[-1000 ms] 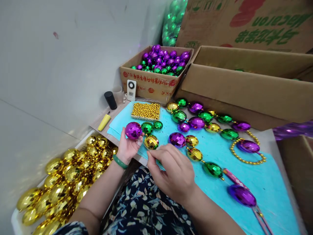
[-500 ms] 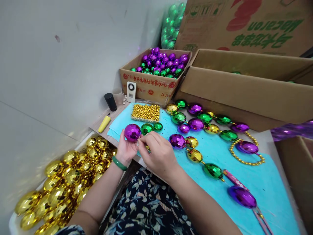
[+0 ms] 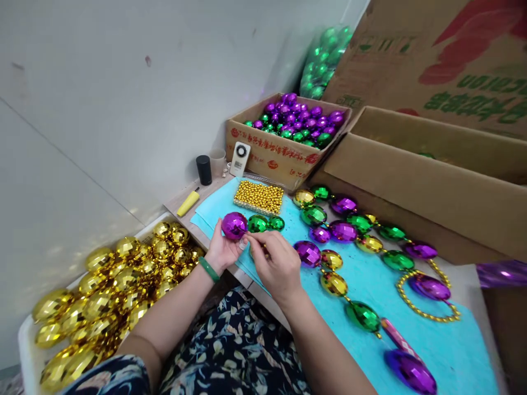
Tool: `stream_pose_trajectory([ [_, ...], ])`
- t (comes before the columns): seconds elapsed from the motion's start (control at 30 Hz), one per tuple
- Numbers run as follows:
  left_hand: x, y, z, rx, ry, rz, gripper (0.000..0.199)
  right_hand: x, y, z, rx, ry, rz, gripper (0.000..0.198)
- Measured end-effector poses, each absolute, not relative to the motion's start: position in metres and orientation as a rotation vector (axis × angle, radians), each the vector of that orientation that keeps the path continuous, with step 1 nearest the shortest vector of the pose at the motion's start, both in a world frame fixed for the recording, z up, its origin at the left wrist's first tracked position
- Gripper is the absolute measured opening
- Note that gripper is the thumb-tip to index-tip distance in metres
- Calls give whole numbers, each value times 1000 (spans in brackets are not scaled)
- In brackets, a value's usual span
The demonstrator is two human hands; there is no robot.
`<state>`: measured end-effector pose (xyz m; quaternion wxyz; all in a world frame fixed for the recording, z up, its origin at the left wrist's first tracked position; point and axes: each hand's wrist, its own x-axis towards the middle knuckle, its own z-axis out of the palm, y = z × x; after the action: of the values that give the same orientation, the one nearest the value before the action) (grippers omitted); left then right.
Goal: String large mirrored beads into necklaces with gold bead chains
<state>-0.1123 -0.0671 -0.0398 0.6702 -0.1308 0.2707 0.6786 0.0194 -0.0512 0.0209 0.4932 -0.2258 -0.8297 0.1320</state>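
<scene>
My left hand [image 3: 222,249], with a green bangle at the wrist, is closed around a shiny purple faceted bead [image 3: 234,225]. Beside it my right hand [image 3: 275,263] pinches at the bead's right end; what sits between the fingertips is too small to make out, perhaps a thin cord. Two green beads [image 3: 258,224] lie just behind the right hand. A strand of large purple, gold and green beads [image 3: 343,231] curves over the blue cloth [image 3: 349,351] to the right. Small gold beads fill a clear tray [image 3: 258,197] behind my hands.
A white bin [image 3: 27,343] of gold beads stands low at left. Cardboard boxes [image 3: 272,159] line the back, one holding purple and green beads. A yellow-handled tool [image 3: 188,203], a black cylinder [image 3: 203,170] and a white device [image 3: 240,158] rest near the wall. A pink tool [image 3: 397,337] lies at right.
The view has shifted and tilted, so the scene sits further right and lower. Both hands stay together at the purple bead, with the right fingers still pinched at its end.
</scene>
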Motion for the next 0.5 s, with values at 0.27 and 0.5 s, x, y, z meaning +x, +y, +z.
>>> stream_pose_trajectory([
  [0.27,-116,-67,-52,-336,604,1503,56,15,-51,6,-572,-1905,305,9],
  [0.5,-115,-69,-53,-306,612,1484,59,17,-50,4,-475,-2014,80,10],
])
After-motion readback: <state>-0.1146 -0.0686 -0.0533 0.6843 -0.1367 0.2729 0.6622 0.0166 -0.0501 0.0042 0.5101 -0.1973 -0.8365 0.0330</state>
